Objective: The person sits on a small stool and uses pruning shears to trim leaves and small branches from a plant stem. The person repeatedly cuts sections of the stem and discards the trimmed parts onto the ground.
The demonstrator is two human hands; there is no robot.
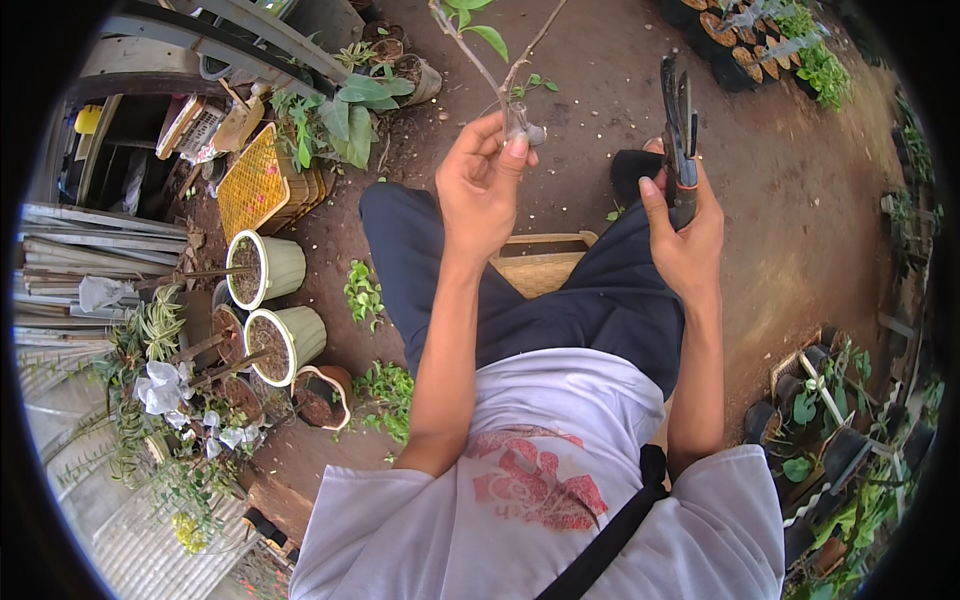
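My left hand point(484, 176) pinches the thick, cut base of a leafy branch cutting point(504, 94) between thumb and fingers. Two thin stems fork upward from that base, with a few green leaves on the left one. In my right hand point(686, 232) is a tool with dark blades, which looks like pruning shears point(681, 142); it points away from me and stands apart from the cutting. Its handles are mostly hidden in the palm. A woven basket or seat point(540, 271) shows between my legs.
Pale green pots point(289, 270) with soil and stems stand on the left, near a yellow plastic crate point(255, 187). Cut leafy sprigs point(364, 292) lie on the bare soil. Black grow bags point(731, 67) stand at the upper right, and potted plants point(806, 405) at the lower right.
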